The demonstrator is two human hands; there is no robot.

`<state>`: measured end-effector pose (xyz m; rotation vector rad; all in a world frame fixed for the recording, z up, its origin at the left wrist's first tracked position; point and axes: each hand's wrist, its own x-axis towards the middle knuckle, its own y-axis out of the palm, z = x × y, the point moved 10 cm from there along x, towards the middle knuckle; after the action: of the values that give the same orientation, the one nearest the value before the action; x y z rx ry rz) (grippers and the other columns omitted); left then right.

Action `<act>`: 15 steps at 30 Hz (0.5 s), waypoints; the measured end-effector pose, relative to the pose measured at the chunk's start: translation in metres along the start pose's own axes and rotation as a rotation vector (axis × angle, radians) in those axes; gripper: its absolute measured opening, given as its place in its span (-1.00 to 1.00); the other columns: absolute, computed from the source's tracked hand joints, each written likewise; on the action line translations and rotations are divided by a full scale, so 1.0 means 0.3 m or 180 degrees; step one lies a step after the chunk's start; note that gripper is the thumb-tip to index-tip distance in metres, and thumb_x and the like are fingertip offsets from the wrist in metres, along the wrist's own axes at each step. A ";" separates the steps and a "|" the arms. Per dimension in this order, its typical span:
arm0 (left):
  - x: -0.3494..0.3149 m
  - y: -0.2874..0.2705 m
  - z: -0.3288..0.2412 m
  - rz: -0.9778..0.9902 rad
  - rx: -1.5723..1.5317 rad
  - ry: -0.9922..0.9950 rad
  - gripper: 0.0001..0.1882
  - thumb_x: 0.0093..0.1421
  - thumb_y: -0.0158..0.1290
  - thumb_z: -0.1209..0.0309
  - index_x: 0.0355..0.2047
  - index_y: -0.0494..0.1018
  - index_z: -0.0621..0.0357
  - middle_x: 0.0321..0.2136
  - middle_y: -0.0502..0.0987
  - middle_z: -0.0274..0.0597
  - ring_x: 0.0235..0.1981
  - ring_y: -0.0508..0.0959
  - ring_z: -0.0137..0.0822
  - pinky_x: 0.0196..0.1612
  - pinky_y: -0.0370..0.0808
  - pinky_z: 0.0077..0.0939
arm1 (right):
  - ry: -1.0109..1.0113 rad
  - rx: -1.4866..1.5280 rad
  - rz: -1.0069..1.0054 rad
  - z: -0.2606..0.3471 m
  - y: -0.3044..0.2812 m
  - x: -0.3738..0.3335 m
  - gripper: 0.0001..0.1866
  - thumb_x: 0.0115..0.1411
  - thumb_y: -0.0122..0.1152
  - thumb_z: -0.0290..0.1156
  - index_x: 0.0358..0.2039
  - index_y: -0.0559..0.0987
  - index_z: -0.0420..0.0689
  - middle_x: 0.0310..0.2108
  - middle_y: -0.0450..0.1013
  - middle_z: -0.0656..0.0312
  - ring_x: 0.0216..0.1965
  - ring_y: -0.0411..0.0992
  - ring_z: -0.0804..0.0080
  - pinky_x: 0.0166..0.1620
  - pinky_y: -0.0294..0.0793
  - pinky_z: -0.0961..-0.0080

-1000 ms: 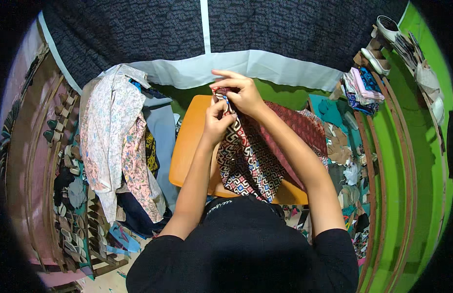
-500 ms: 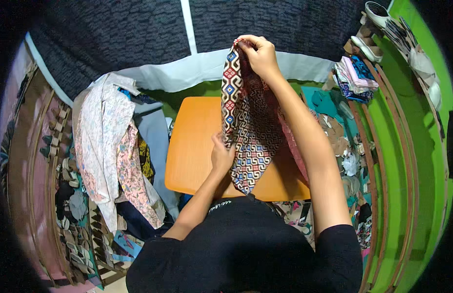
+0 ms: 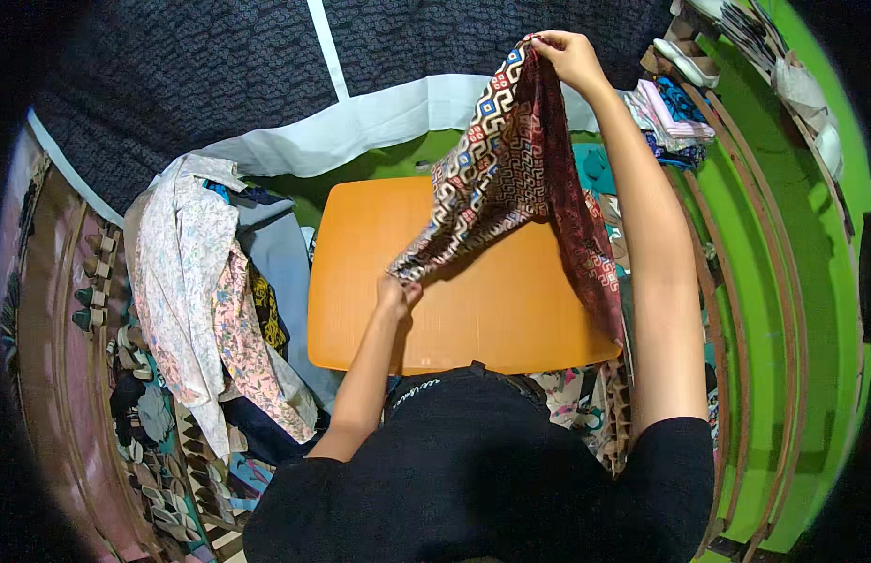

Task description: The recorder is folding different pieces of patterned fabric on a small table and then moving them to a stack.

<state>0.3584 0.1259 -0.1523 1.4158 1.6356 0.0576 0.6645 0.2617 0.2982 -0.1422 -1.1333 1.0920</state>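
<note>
The right hand (image 3: 567, 54) is raised high on an outstretched arm toward 1 o'clock, its fingers pinched on the top corner of a patterned cloth (image 3: 510, 178). The left hand (image 3: 396, 296) sits low near the centre, forearm bent, fingers closed on the cloth's lower corner. The cloth hangs stretched between them above the orange table (image 3: 360, 272). A pile of floral garments (image 3: 201, 291) lies at 9 o'clock.

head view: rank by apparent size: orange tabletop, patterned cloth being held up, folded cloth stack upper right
1. Orange rectangular tabletop, partly covered by the cloth.
2. Geometric-patterned brown and red cloth, held up by the right hand and left hand. It is raised toward the camera, so its rank against the tabletop is unsure.
3. Small folded stack of pink and blue cloth, clearly smallest.
</note>
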 end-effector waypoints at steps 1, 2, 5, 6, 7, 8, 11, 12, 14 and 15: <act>0.027 0.015 -0.078 0.0229 0.0448 0.0328 -0.88 0.13 -0.30 0.47 -0.43 0.26 0.18 -0.60 0.38 -0.21 -0.68 0.38 -0.43 -0.75 0.30 -0.65 | -0.0008 0.0013 0.0014 0.010 0.010 -0.003 -0.78 -0.02 0.14 -0.29 -0.37 0.54 -0.11 -0.52 0.48 0.20 -0.51 0.43 0.51 -0.41 0.38 0.58; 0.036 0.041 -0.152 0.0462 0.0902 0.0652 -0.85 0.14 -0.32 0.43 -0.41 0.25 0.16 -0.61 0.38 -0.24 -0.71 0.36 -0.46 -0.78 0.28 -0.69 | 0.0449 0.0504 0.0063 -0.022 0.024 -0.017 -0.78 -0.01 0.13 -0.31 -0.35 0.54 -0.12 -0.54 0.47 0.23 -0.55 0.42 0.56 -0.45 0.37 0.62; 0.042 0.057 -0.372 0.0242 0.0699 0.1544 -0.85 0.14 -0.31 0.34 -0.37 0.21 0.10 -0.62 0.38 -0.29 -0.74 0.35 -0.47 -0.78 0.27 -0.71 | 0.0933 0.1021 -0.0039 -0.086 0.019 -0.048 -0.79 0.00 0.13 -0.35 -0.34 0.53 -0.15 -0.56 0.45 0.28 -0.62 0.38 0.64 -0.54 0.35 0.71; 0.043 0.063 -0.430 0.0201 0.0775 0.1646 -0.86 0.13 -0.29 0.33 -0.37 0.20 0.08 -0.61 0.37 -0.29 -0.72 0.36 -0.46 -0.77 0.29 -0.70 | 0.0941 0.1067 -0.0184 -0.102 -0.002 -0.050 -0.79 0.00 0.13 -0.37 -0.33 0.52 -0.17 -0.57 0.44 0.31 -0.65 0.36 0.68 -0.57 0.33 0.75; 0.026 0.083 -0.455 0.0099 0.0409 0.1455 -0.87 0.10 -0.27 0.33 -0.38 0.19 0.08 -0.60 0.35 -0.28 -0.70 0.36 -0.46 -0.73 0.32 -0.68 | 0.0927 0.1151 -0.0272 -0.121 -0.021 -0.060 -0.79 0.00 0.13 -0.36 -0.34 0.53 -0.16 -0.56 0.45 0.31 -0.65 0.34 0.68 -0.56 0.34 0.73; 0.007 0.089 -0.482 -0.0017 0.0032 0.1288 -0.88 0.08 -0.25 0.33 -0.40 0.17 0.07 -0.58 0.33 -0.27 -0.69 0.35 -0.45 -0.70 0.34 -0.65 | 0.0929 0.1140 -0.0285 -0.124 -0.037 -0.065 -0.79 0.00 0.13 -0.36 -0.34 0.53 -0.16 -0.56 0.45 0.31 -0.65 0.34 0.68 -0.56 0.34 0.73; -0.045 0.142 -0.692 0.0554 0.0917 0.2414 -0.83 -0.02 -0.13 0.45 -0.42 0.11 0.07 -0.58 0.24 -0.28 -0.59 0.32 -0.45 -0.60 0.37 -0.60 | 0.0685 0.1108 -0.0658 -0.133 -0.130 -0.058 -0.82 0.02 0.11 -0.37 -0.35 0.53 -0.13 -0.57 0.44 0.35 -0.56 0.34 0.70 -0.52 0.34 0.73; -0.083 0.174 -0.742 0.0497 0.1205 0.2782 -0.77 -0.07 -0.06 0.53 -0.45 0.09 0.05 -0.62 0.19 -0.38 -0.66 0.23 -0.54 -0.63 0.26 -0.60 | 0.0802 0.1029 -0.0755 -0.175 -0.170 -0.060 -0.84 0.04 0.09 -0.38 -0.35 0.54 -0.11 -0.56 0.42 0.38 -0.53 0.33 0.69 -0.52 0.32 0.73; -0.107 0.134 -0.880 -0.0187 0.2284 0.3401 -0.62 -0.20 0.07 0.53 -0.43 0.10 0.13 -0.59 0.26 -0.31 -0.63 0.25 -0.49 -0.58 0.27 -0.60 | 0.1216 0.1741 -0.0989 -0.173 -0.171 -0.075 -0.84 0.05 0.08 -0.38 -0.35 0.54 -0.10 -0.54 0.41 0.39 -0.56 0.31 0.68 -0.55 0.30 0.73; -0.101 0.136 -0.923 -0.0353 0.2442 0.3449 -0.64 -0.22 0.08 0.52 -0.45 0.12 0.15 -0.60 0.27 -0.30 -0.63 0.24 -0.49 -0.57 0.25 -0.60 | 0.1154 0.1773 -0.1081 -0.184 -0.198 -0.077 -0.83 0.05 0.08 -0.38 -0.34 0.53 -0.12 -0.54 0.40 0.38 -0.57 0.30 0.68 -0.57 0.27 0.73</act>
<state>0.2045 0.2570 0.0438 2.0338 2.8244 0.1670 0.7447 0.2365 0.2922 0.2734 -0.4788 0.9870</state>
